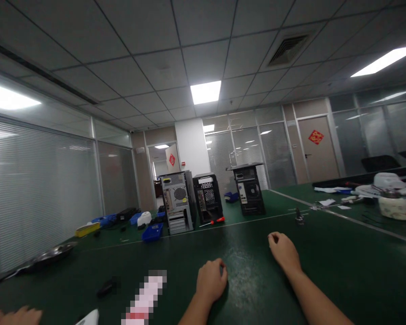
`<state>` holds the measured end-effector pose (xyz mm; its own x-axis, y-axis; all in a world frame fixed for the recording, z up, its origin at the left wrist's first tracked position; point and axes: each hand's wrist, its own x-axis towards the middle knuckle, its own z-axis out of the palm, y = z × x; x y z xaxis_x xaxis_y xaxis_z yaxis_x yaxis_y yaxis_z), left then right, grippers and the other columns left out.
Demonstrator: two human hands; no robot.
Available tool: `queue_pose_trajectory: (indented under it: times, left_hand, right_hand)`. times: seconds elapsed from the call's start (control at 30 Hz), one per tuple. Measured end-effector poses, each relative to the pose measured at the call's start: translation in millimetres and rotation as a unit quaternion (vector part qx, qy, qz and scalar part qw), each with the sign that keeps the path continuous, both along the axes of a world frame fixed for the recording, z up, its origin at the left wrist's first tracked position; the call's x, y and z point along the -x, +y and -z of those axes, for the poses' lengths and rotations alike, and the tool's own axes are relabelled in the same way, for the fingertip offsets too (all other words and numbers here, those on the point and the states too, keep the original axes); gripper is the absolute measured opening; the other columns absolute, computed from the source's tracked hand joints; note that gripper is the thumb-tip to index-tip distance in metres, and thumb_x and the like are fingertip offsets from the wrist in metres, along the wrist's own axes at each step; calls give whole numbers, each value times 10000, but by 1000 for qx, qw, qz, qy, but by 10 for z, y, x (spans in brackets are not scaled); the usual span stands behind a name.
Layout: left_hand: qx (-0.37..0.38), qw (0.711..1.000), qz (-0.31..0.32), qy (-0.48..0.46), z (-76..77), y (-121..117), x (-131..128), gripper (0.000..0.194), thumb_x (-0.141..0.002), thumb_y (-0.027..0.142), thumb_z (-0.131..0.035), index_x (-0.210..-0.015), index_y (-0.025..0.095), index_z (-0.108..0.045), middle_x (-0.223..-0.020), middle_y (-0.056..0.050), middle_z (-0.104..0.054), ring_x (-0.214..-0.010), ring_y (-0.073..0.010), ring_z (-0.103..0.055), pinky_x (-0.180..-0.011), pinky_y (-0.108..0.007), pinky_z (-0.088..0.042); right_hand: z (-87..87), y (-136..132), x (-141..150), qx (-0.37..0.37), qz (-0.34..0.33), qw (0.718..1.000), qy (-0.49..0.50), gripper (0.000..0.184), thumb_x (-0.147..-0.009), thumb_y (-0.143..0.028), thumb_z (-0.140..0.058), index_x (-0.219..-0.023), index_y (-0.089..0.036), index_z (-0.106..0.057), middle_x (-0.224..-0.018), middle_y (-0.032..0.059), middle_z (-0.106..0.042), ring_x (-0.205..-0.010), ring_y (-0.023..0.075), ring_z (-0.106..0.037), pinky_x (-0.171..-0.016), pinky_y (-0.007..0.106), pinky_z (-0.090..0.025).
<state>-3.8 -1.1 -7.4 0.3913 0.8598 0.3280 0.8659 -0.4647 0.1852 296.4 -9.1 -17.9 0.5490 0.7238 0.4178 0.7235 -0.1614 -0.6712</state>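
Note:
My left hand (212, 280) rests low over the green table (246, 289), its fingers curled and the thumb and forefinger forming a small loop. Nothing shows in it. Farther right, my right hand (284, 251) is curled into a loose fist, also with nothing visible inside. Beyond the hands stand three computer cases: a grey one (177, 203), a black one (208, 196) and another black one (250, 192) with a panel lying across its top. A red-handled screwdriver (218, 220) lies in front of the middle case. Neither hand touches these things.
A blue tray (152, 232) is left of the grey case. A metal dish (56, 253), a dark object (106, 287) and a pixelated pink strip (145, 300) lie at left. Another person's hand (20, 316) shows at the lower left. Small metal parts (299, 219) and clutter (394, 198) stand right.

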Motion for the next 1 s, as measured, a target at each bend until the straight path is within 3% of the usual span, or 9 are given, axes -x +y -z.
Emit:
queue_pose_trajectory:
  times: [0.13,0.43,0.63,1.0]
  left_hand:
    - [1,1000,0,3,3,-7,-12,282,-910,362,-427,-1010,292,-682,-985,-54,-718,-940,-246,-670,-807,-331,-473]
    - [5,1000,5,2,-36,-10,-17,283,-921,367,-427,-1010,295,-686,-998,-26,-725,-953,-216,-659,-776,-287,-457]
    - [11,1000,6,-2,36,61,4,282,-918,392,-438,-1006,309,-693,-970,-22,-731,-903,-214,-667,-727,-280,-447]
    - [18,1000,17,7,57,17,42,304,-929,393,-415,-1041,316,-686,-1047,-25,-725,-966,-222,-654,-814,-303,-466]
  right_hand:
    - [-14,-73,3,9,-7,1000,-29,317,-890,-351,-457,-979,-207,-725,-1071,110,-710,-996,252,-658,-821,327,-450]
    - [-30,-96,22,10,-29,999,-24,313,-907,-342,-477,-1033,-232,-741,-1015,82,-754,-982,246,-690,-828,316,-473]
    - [13,-26,-11,14,-37,999,-15,302,-905,-347,-500,-1039,-236,-746,-1017,83,-755,-982,232,-692,-854,297,-472]
    - [42,-69,-16,53,-20,998,-5,398,-895,-408,-464,-1089,-222,-756,-1098,100,-741,-1015,285,-679,-822,345,-486]
